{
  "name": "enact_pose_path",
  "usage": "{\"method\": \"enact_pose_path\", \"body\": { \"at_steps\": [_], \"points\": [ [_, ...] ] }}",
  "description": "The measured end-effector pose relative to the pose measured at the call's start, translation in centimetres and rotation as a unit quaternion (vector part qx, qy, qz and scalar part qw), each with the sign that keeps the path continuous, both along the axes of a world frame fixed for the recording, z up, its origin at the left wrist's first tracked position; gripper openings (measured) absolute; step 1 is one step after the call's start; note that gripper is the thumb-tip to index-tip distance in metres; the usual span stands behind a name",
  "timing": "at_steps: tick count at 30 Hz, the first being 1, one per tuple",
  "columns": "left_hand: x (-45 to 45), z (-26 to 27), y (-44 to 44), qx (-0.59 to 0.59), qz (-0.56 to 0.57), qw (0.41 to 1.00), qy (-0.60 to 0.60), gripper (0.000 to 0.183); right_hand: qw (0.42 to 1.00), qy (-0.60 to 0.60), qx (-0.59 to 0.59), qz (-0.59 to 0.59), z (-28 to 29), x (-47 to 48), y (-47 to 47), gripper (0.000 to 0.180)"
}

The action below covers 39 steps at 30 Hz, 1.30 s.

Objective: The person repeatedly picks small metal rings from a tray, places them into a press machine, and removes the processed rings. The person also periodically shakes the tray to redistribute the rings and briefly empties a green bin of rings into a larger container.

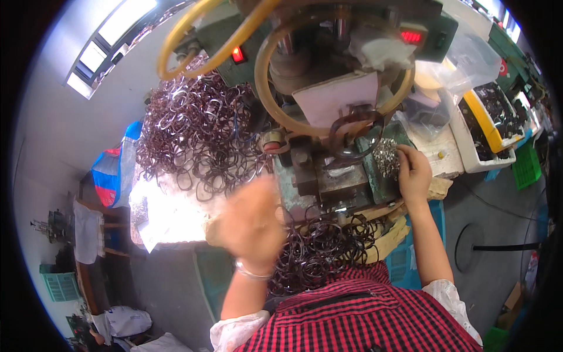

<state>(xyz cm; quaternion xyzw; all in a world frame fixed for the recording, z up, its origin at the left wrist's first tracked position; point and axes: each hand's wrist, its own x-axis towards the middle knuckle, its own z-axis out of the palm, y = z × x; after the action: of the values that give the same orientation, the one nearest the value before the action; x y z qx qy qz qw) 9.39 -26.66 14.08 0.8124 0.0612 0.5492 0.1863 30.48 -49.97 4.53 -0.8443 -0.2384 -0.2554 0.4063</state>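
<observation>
My left hand [255, 220], blurred, is raised at the left front of a green press machine [325, 176]; whether it holds anything is unclear. My right hand [413, 169] touches a pile of small shiny metal pieces [386, 157] on the machine's right side, its fingertips partly hidden. A dark ring-shaped strip [356, 132] shows near the press head, above the metal die block [343, 180]. Dark ring-shaped strips [316, 251] lie heaped between my body and the machine. A larger tangled heap of such strips [198, 127] covers the table to the left.
Yellowish hoses [264, 83] loop in front of the press head. At right stand a white foam box [479, 163] with dark parts and a clear plastic bag [426, 110]. A blue crate [400, 264] is below the machine. A round-based stand [470, 247] is on the floor.
</observation>
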Motion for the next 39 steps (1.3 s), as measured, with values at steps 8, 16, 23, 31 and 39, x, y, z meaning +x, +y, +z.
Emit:
{"method": "enact_pose_path", "body": {
  "at_steps": [8,16,23,31,39],
  "points": [
    [4.8,-0.5,14.9,0.363,0.015,0.840,0.404,0.013,0.982,0.157,0.054,0.085,3.0,-1.5,0.3,0.013],
    [3.6,-3.5,17.8,0.252,0.006,0.892,0.376,0.015,0.988,0.129,0.058,0.058,1.1,-2.3,-3.6,0.013],
    [-6.2,-6.7,16.0,-0.415,-0.031,0.904,0.097,0.026,0.995,0.074,0.056,-0.021,1.2,-3.3,-9.1,0.011],
    [-3.3,-6.8,12.1,-0.467,-0.008,0.881,0.080,0.035,0.953,0.108,0.144,0.244,8.4,-4.9,3.8,0.015],
    [-4.1,-1.4,7.2,-0.336,-0.062,0.939,0.039,0.026,0.837,0.286,0.361,0.297,5.4,-4.7,8.1,0.040]
  ]
}}
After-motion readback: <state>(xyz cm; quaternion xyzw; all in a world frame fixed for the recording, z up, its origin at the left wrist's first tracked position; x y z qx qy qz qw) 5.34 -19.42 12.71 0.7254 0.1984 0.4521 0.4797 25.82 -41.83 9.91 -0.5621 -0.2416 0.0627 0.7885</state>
